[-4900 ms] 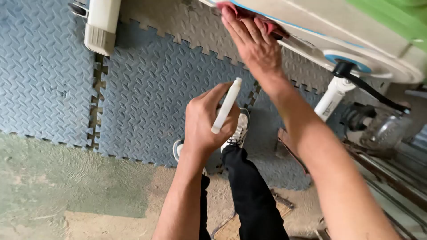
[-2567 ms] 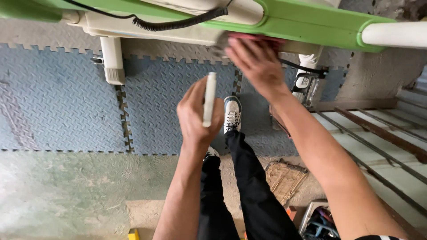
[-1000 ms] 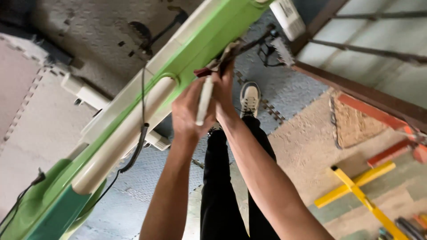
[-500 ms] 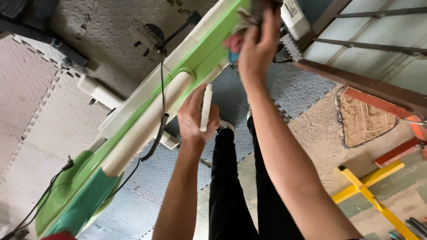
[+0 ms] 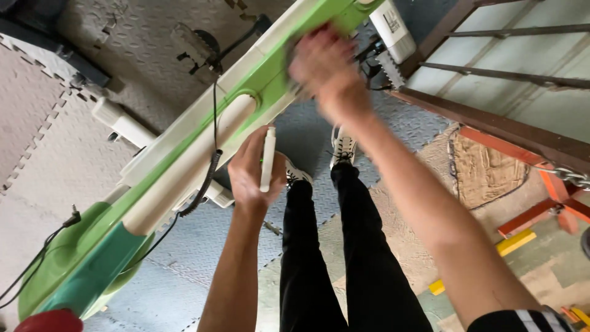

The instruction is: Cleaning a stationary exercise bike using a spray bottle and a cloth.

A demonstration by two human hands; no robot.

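Note:
My left hand (image 5: pixel 253 175) is closed around a slim white tube (image 5: pixel 267 158), held upright just below a long green and cream machine frame (image 5: pixel 184 160) that runs diagonally from lower left to the top. My right hand (image 5: pixel 322 67) is blurred with motion and presses flat on the green part of the frame near the top. A reddish cloth (image 5: pixel 316 29) shows only as a sliver at the fingertips; the hand hides most of it. A black cable (image 5: pixel 212 132) hangs along the frame.
My legs in black trousers (image 5: pixel 319 246) and white sneakers (image 5: pixel 343 147) stand on grey diamond-pattern foam mats (image 5: pixel 184 246). Rust-brown metal bars (image 5: pixel 504 132), a chain (image 5: pixel 571 178) and orange and yellow frame pieces (image 5: pixel 528 218) lie to the right.
My right hand has slid a little down and left along the green frame with the cloth. My left hand keeps the white tube in about the same place.

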